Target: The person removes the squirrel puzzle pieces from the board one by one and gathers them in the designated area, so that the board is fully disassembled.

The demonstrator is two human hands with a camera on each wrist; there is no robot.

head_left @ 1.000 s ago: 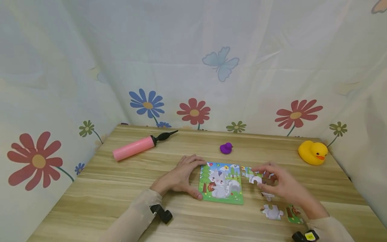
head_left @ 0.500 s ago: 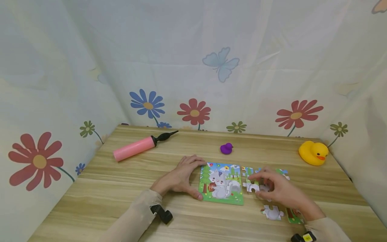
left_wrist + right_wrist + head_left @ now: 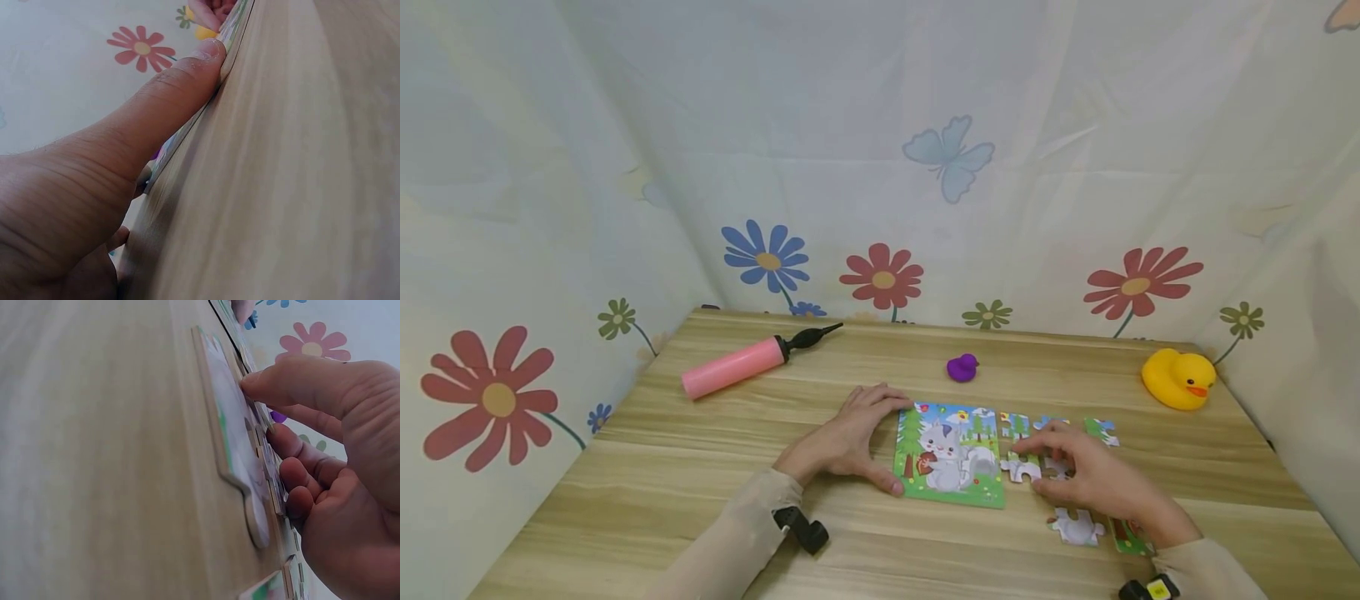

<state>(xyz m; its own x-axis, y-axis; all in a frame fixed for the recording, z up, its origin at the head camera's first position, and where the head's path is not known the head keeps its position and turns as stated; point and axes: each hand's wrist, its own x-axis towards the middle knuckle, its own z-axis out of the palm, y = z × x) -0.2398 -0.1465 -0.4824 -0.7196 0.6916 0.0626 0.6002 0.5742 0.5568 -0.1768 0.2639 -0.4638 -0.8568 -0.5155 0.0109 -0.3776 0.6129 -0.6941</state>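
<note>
My left hand [image 3: 850, 442] lies spread along the left side of a square puzzle picture board [image 3: 949, 467] showing a grey squirrel, thumb at the lower left corner and fingertips at the upper left. In the left wrist view the thumb [image 3: 169, 97] lies straight along the board's edge. Beside the board on the right, my right hand [image 3: 1101, 475] pinches a white and green jigsaw piece [image 3: 1021, 470] between thumb and forefinger. Its other fingers are curled over nearby pieces, partly hiding a grey one [image 3: 1058, 468]. A large white piece [image 3: 234, 419] is close below the thumb in the right wrist view.
Loose jigsaw pieces surround my right hand: a blue-green one [image 3: 1015, 425], a corner one [image 3: 1102, 431], a white one [image 3: 1077, 527] and a green one [image 3: 1129, 537]. Farther back are a pink hand pump [image 3: 733, 369], a purple duck [image 3: 962, 367] and a yellow duck [image 3: 1177, 379].
My right hand has moved left and slightly toward me, bringing the pinched jigsaw piece below the blue-green one. More pieces behind the hand show now. The left hand and board have stayed put.
</note>
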